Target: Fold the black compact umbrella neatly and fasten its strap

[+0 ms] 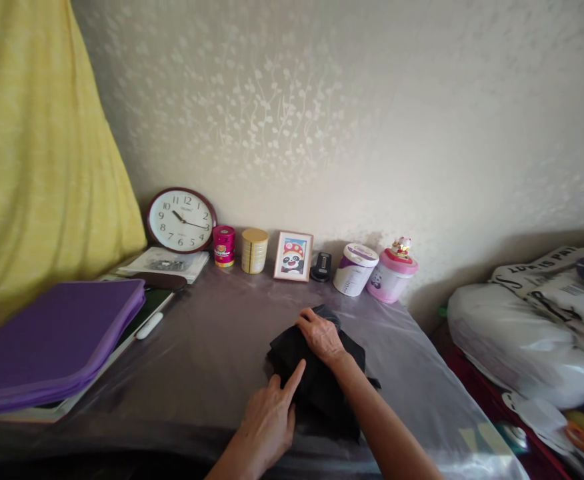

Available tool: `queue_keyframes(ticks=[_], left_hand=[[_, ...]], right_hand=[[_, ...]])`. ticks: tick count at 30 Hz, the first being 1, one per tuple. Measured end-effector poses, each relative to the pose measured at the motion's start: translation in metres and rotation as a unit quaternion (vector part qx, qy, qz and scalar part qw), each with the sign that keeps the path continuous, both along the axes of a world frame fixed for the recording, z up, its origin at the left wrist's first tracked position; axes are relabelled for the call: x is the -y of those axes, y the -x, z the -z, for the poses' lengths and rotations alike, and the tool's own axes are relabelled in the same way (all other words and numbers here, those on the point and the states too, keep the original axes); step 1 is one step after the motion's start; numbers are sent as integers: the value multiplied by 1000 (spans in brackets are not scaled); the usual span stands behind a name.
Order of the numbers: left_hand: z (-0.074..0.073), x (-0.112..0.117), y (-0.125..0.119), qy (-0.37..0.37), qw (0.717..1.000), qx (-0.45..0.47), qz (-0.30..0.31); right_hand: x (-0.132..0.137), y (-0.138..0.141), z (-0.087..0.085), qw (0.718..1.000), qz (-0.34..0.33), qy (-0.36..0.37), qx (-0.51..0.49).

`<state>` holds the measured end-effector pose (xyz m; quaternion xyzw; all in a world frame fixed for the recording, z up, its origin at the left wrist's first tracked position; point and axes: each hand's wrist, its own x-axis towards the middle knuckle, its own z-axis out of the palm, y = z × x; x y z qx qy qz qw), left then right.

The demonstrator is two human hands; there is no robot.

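Left hand [271, 420], index finger extended, points over a crumpled black fabric bundle [319, 393] on the grey plastic-covered counter [217, 353]; the right hand [323, 337] curls over its far end, pinch hard to tell. Seemingly part-gathered, the bundle has loose edges left spread.

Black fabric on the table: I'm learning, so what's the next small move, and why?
Perhaps gather the spread left side of the black fabric using the left hand: its index finger extends over it, while the right hand rests on top.
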<state>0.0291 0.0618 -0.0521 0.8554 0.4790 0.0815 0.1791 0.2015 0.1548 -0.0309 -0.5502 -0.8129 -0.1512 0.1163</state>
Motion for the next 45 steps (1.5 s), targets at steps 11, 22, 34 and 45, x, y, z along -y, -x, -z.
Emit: queue_keyframes(ticks=[11, 22, 34, 45], left_hand=[[0, 2, -2, 14, 1000, 16, -17], [-1, -1, -2, 43, 999, 21, -25], [-2, 0, -3, 60, 997, 0, -42], [-2, -2, -1, 64, 997, 5, -46]], right_hand=[[65, -1, 7, 981, -123, 21, -149], [1, -45, 25, 987, -69, 21, -141], [-3, -42, 8, 989, -2, -44, -145], [-3, -47, 19, 987, 21, -28, -154]])
